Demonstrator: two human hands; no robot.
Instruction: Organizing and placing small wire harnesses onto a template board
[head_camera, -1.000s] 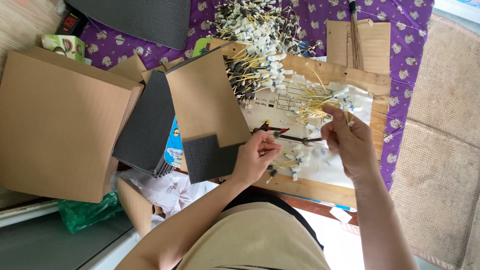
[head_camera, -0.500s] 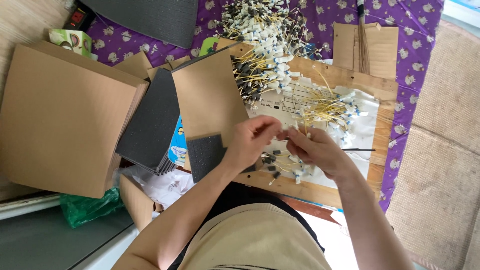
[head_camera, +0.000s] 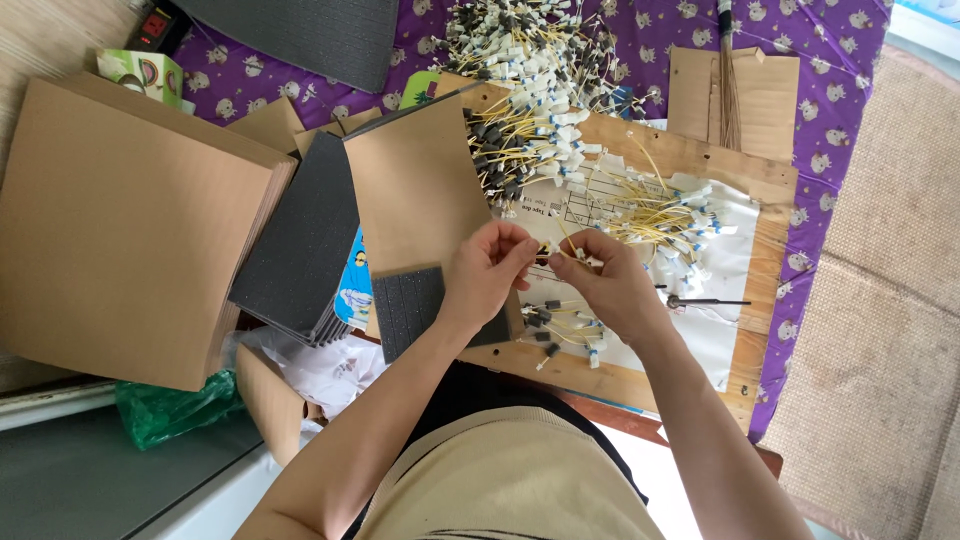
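Observation:
My left hand (head_camera: 488, 270) and my right hand (head_camera: 608, 282) meet over a wooden board (head_camera: 770, 180), fingertips close together, pinching one small yellow-wired part (head_camera: 556, 248) between them. Below the hands lie a few loose wired parts (head_camera: 560, 325) with black and white ends. A larger heap of the same yellow-wired parts (head_camera: 530, 90) spreads over the board's far side, and another cluster (head_camera: 670, 215) lies on a white sheet (head_camera: 720, 330). A thin black tool (head_camera: 705, 301) rests on that sheet right of my right hand.
A brown card sheet (head_camera: 410, 190) and dark grey foam pads (head_camera: 305, 240) lie left of the hands. A big cardboard box (head_camera: 110, 220) fills the left. A purple patterned cloth (head_camera: 840, 90) lies under the board. A green plastic bag (head_camera: 165, 410) sits low left.
My right hand has put the thin black tool down on the white sheet and moved left to meet my left hand. Both hands now pinch one small wired part.

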